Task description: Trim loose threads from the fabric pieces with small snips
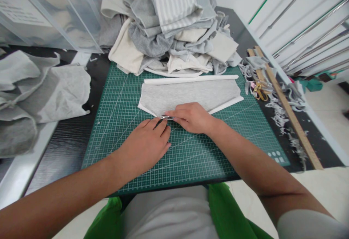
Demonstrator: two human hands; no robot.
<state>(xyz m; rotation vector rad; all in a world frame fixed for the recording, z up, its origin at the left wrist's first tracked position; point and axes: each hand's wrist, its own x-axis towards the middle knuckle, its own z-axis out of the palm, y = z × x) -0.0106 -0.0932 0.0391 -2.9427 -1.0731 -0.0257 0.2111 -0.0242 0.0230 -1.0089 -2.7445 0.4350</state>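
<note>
A piece of light grey fabric point(188, 95) with white edges lies flat on the green cutting mat point(131, 173). Palm down at its near edge rests my left hand point(144, 142), fingers spread and fingertips touching or just beside the white edge. My right hand point(193, 117) pinches a small silver metal tool point(165, 117). The tool lies along the near edge, its tip by my left fingertips. Fingers cover much of it, so its exact kind is unclear. My right hand overlaps part of the fabric's near edge.
A tall heap of folded grey, cream and striped cloth point(174, 10) stands behind the fabric. More grey cloth point(54, 90) lies at left, before a clear plastic bin point(62, 10). At right are gold-handled scissors point(259, 91), a wooden ruler point(293, 115) and fabric scraps point(280, 112).
</note>
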